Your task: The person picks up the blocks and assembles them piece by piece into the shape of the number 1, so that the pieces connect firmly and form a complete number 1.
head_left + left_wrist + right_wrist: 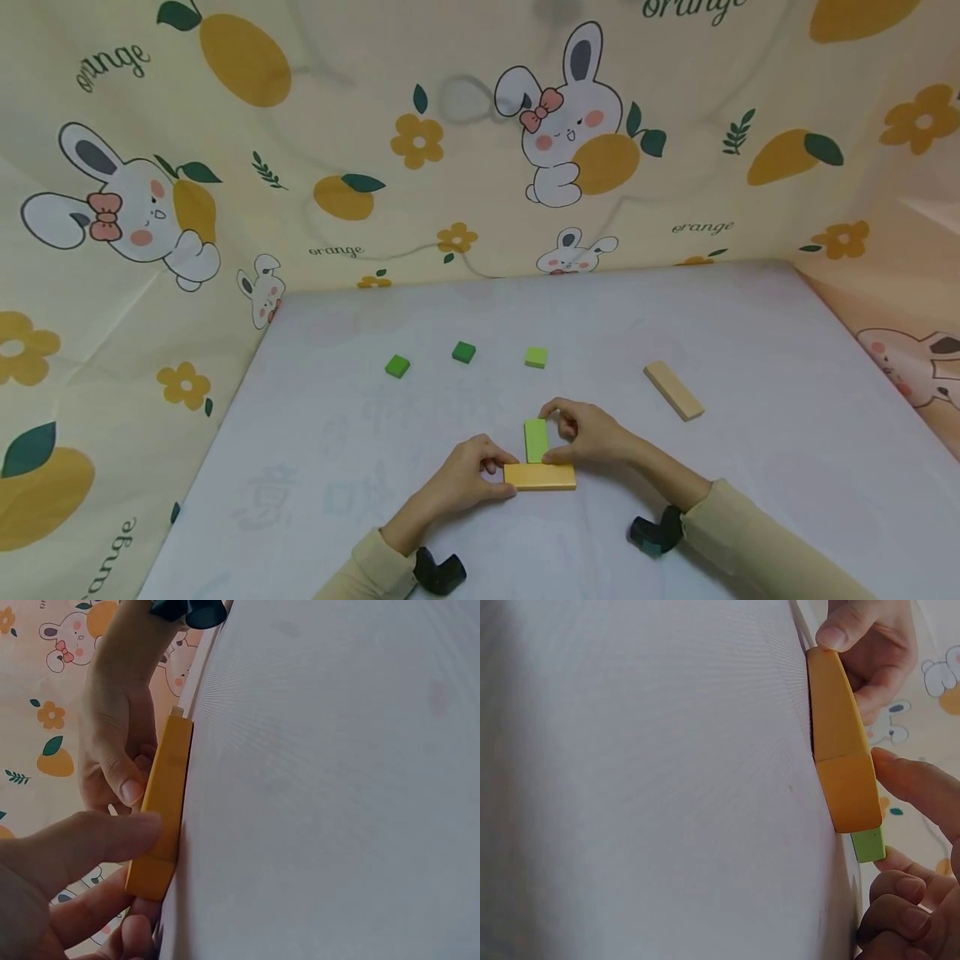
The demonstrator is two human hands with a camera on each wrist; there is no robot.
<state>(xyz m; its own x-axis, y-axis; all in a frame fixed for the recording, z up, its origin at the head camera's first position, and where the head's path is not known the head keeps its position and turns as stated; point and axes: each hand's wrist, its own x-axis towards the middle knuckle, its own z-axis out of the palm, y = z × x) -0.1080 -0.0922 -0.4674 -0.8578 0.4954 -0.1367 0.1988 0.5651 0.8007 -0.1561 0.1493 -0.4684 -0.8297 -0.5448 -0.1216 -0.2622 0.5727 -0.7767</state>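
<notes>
An orange-yellow block [539,477] lies lengthwise on the white table, its left end pinched between thumb and fingers of the left hand [468,475]. Directly behind it, a light green block [536,440] points away and touches its far edge. The right hand [588,432] holds the green block, with a finger at its far end and the thumb at its near end beside the orange-yellow block. In the left wrist view the left thumb presses on the orange-yellow block [165,802]. The green block [869,844] shows partly below the orange-yellow one in the right wrist view.
Behind the hands lie two dark green pieces [397,366] [464,352] and a light green piece [536,357]. A pale wooden block [673,390] lies to the right. A patterned cloth [465,150] with rabbits and oranges stands round the table's back and sides.
</notes>
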